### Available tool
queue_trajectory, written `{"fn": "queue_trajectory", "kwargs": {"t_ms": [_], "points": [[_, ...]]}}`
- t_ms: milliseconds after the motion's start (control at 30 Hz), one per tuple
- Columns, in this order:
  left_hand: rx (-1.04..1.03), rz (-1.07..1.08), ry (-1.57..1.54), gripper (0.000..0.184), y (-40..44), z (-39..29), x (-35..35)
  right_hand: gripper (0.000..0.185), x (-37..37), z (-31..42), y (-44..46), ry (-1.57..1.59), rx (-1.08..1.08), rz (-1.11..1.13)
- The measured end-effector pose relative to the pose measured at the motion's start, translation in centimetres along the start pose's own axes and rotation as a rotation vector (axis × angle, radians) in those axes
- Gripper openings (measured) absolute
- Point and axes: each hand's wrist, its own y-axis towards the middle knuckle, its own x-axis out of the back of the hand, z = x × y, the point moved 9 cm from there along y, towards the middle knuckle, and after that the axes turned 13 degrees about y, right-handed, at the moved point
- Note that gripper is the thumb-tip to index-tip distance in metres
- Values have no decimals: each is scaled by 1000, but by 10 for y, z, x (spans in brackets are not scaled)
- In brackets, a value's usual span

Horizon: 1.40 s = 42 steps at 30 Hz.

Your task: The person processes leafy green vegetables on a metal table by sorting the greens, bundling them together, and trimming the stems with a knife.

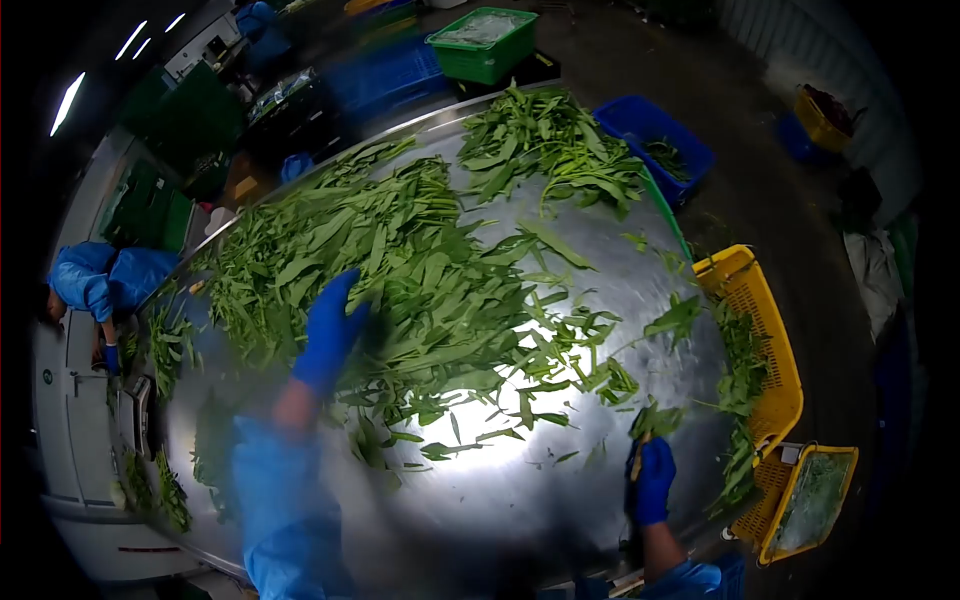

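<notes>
– What lights the place?
– Bright white tube lamps (68,104) at the upper left.
– And the surroundings?
– A pale ribbed wall (795,35) at the upper right, a dark floor (745,225) beyond the broad shiny metal table (690,370), and flat white panels (88,430) along the left side.

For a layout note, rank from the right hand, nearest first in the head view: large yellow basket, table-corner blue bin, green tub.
1. Large yellow basket: ahead-right of the right hand.
2. Blue bin: farther ahead.
3. Green tub: farthest ahead, leftward.
</notes>
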Motion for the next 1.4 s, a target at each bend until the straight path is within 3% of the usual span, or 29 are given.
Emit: {"fn": "queue_trajectory", "kwargs": {"t_ms": [67,267,300,367,500,533,667,700,800,867,1033,1133,1267,1300,1400], "points": [[22,-3,-61,55,28,24,-14,10,-39,40,-15,-781,524,74],[1,35,136,73,109,66,-70,9,-41,30,-8,-792,496,127],[10,113,134,87,122,71,-85,7,-42,30,-6,-779,429,112],[-43,104,195,94,144,63,-99,6,-44,27,-6,-754,293,78],[-52,213,261,106,174,50,-131,7,-44,25,-3,-800,486,119],[-31,259,286,107,176,49,-140,7,-41,19,-1,-801,452,113],[-6,233,371,97,176,42,-144,9,-33,15,-3,-795,293,87],[-118,93,385,88,169,32,-137,9,-31,13,-3,-790,245,80],[-209,44,466,81,150,14,-131,8,-37,18,-3,-796,410,143],[-284,-55,502,72,136,-4,-119,7,-35,18,-4,-796,351,113],[-229,-105,395,61,137,-8,-110,6,-34,16,-4,-749,297,95],[-199,7,270,59,147,14,-127,7,-40,19,-3,-759,321,113],[56,290,332,53,152,31,-132,8,-42,23,-4,-777,373,140],[-18,121,266,58,152,29,-120,9,-42,24,-4,-783,375,142],[36,-143,128,66,139,52,-76,11,-46,28,-5,-762,475,165]]}}
